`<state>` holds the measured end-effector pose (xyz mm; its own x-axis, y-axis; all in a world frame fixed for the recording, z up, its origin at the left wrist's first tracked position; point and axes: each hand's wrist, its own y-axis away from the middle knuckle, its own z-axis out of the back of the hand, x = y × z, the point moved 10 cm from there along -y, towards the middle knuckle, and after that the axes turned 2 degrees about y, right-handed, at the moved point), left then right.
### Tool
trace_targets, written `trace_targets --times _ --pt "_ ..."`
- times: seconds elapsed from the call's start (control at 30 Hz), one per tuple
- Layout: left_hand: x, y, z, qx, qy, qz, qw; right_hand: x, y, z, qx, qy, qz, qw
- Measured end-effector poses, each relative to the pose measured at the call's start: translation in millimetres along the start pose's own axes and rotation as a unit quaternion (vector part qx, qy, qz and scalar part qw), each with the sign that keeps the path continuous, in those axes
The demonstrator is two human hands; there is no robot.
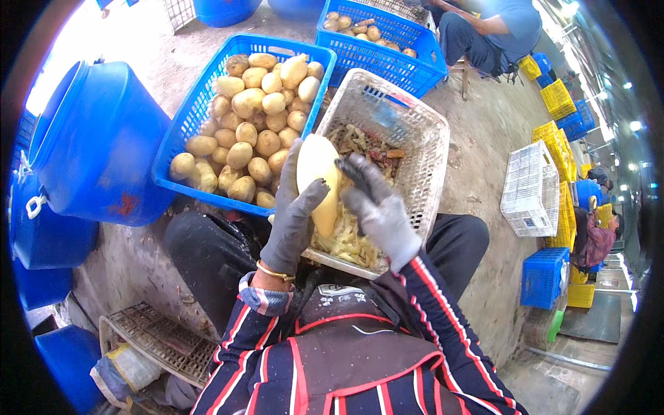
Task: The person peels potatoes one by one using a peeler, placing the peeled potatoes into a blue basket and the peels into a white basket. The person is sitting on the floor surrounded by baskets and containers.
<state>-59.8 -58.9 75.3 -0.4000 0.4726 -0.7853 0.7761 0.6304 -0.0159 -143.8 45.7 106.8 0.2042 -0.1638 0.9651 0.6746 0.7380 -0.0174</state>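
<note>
My left hand (293, 207), in a grey glove, grips a long, pale peeled potato (317, 174), thumb across its near side. The potato is held over a dirty white plastic crate (436, 135) between my knees. Close by the potato's right side is my right hand (376, 207), also gloved, with its fingers bent. Its fingertips look dark and blurred, and whether they hold a tool cannot be made out. Below both hands, potato peelings (350, 238) lie in the white crate. Unpeeled potatoes (249, 129) fill much of a blue crate (179, 111) to the left.
Another blue crate (381, 59) with potatoes and what looks like a knife stands farther ahead. Beyond it sits a person (480, 36). Large blue plastic barrels (104, 145) line the left. On the right are a white crate (529, 187) and stacked yellow crates (557, 98).
</note>
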Motion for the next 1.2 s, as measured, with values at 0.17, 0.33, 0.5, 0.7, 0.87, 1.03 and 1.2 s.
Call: trace_targets --times 0.17,0.33,0.5,0.7,0.87,1.03,1.2 --pt "-7 -1 0 0.030 0.071 -0.012 0.997 36 -49 -19 0.112 0.221 0.029 0.968" --pt "-9 1 16 -0.022 0.020 -0.037 0.999 27 -29 -29 0.048 0.142 0.025 0.988" --pt "12 7 16 -0.025 0.069 0.014 0.997 4 10 -29 -0.084 0.143 0.105 0.980" --pt "56 -7 78 -0.114 0.171 0.047 0.977 -31 61 -63 0.039 0.196 -0.028 0.979" --pt "27 -15 75 -0.129 0.292 -0.008 0.948 -115 111 -39 0.253 0.299 -0.072 0.917" --pt "-2 2 19 -0.021 0.292 0.023 0.956 5 10 12 0.005 0.151 0.040 0.988" --pt "17 -4 17 -0.035 0.272 0.047 0.960 25 -49 -31 0.024 0.152 0.123 0.980"
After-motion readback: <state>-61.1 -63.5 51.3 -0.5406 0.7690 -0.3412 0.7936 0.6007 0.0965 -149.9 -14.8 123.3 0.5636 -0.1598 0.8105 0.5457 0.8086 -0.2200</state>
